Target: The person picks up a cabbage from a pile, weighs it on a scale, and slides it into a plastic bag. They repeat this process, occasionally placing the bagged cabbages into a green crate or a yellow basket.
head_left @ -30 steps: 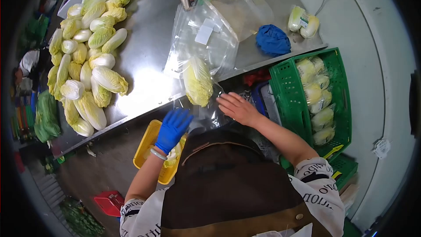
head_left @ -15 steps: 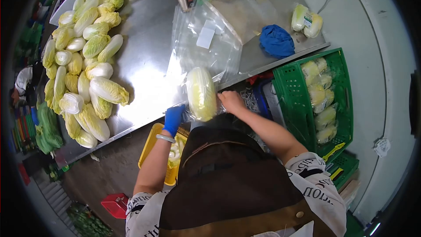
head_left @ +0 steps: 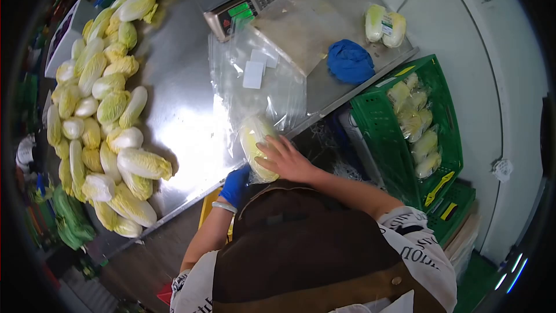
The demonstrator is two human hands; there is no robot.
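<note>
A napa cabbage [head_left: 251, 139] in a clear plastic bag lies at the front edge of the steel table, close to my apron. My right hand [head_left: 285, 161], bare, rests on its right side with the fingers spread. At its lower left is my left hand [head_left: 235, 185] in a blue glove, closed at the bag's near edge; its fingertips are partly hidden. Just beyond the cabbage lie flat clear bags [head_left: 231, 101] with white labels [head_left: 253, 75] on them.
Many loose napa cabbages [head_left: 110, 104] are heaped on the table's left. A scale [head_left: 240, 11], a crumpled blue bag [head_left: 350, 61] and two labelled, wrapped cabbages [head_left: 384, 25] stand further back. A green crate [head_left: 370, 117] of bagged cabbages is at right.
My right hand has moved from beside the bag onto the cabbage, and its fingers have spread. The cabbage is tilted slightly differently. The camera view has shifted, and a second white label shows.
</note>
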